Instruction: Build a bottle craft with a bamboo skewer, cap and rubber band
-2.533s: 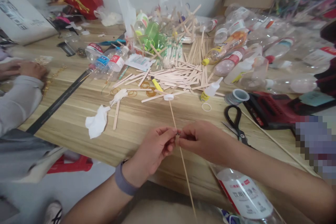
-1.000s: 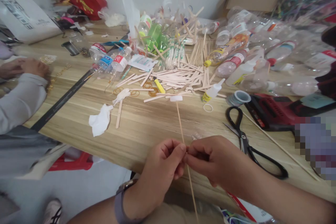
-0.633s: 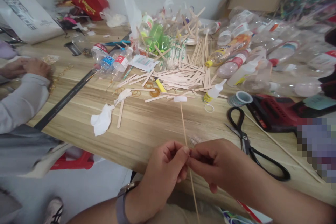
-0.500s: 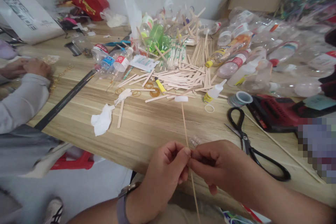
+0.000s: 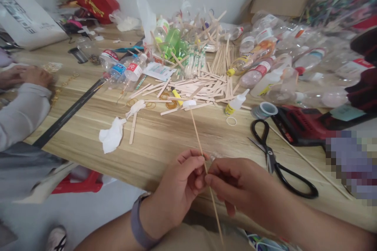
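Note:
My left hand (image 5: pixel 179 188) and my right hand (image 5: pixel 235 186) meet over the near edge of the wooden table (image 5: pixel 165 137), both pinching a long thin wooden skewer (image 5: pixel 196 133). The skewer runs away from me to a white bottle cap (image 5: pixel 189 103) stuck on its far tip, and its near end passes down below my hands. A small clear piece sits at my fingertips by the skewer. A grey band is on my left wrist.
Black scissors (image 5: pixel 273 157) lie right of my hands, beside a red power tool (image 5: pixel 306 123), tape roll (image 5: pixel 264 109) and glue bottle (image 5: pixel 236 103). A heap of craft sticks (image 5: pixel 200 84) and plastic bottles (image 5: pixel 273 62) fills the far side. Another person's sleeve (image 5: pixel 23 113) rests at left.
The skewer's capped tip has swung a little to the left and my hands have shifted slightly up and left. Both hands keep their pinch on the skewer.

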### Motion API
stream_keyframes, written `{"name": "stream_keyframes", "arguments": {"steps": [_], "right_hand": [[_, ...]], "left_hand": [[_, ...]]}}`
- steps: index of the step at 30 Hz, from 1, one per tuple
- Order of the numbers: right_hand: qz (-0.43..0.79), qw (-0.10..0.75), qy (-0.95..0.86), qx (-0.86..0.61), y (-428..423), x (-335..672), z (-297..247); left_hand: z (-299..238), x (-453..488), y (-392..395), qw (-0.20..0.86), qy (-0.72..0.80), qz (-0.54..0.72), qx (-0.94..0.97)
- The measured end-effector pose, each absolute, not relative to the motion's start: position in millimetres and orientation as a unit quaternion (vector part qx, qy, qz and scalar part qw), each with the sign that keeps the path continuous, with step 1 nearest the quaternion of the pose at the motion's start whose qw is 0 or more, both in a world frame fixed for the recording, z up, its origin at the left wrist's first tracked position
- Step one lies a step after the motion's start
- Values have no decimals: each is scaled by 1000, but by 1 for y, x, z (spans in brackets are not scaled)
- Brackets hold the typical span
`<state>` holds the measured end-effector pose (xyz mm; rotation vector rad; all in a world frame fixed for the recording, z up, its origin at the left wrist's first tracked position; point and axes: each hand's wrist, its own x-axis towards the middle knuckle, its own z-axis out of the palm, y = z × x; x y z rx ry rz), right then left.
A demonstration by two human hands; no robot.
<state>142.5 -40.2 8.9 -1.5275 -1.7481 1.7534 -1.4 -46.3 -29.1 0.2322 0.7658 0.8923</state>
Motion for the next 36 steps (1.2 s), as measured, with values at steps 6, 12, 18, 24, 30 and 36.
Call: {"name": "stream_keyframes", "arguments": {"steps": [6, 12, 18, 24, 30, 36], "right_hand": [[625, 133, -584, -500, -42, 138, 10], [645, 108, -566, -502, -44, 139, 5], [656, 100, -549, -509, -47, 138, 6], [670, 109, -531, -508, -52, 138, 4], [679, 121, -513, -511, -57, 138, 3], [676, 123, -516, -511, -57, 137, 4]], "left_hand": [[-34, -5, -43, 849, 324, 410, 78], [-32, -4, -46, 859, 317, 396, 75], [-32, -1, -49, 863, 320, 386, 57], [-28, 1, -52, 859, 336, 379, 72], [-28, 1, -55, 855, 344, 377, 84], [-26, 2, -55, 851, 347, 382, 101]]}}
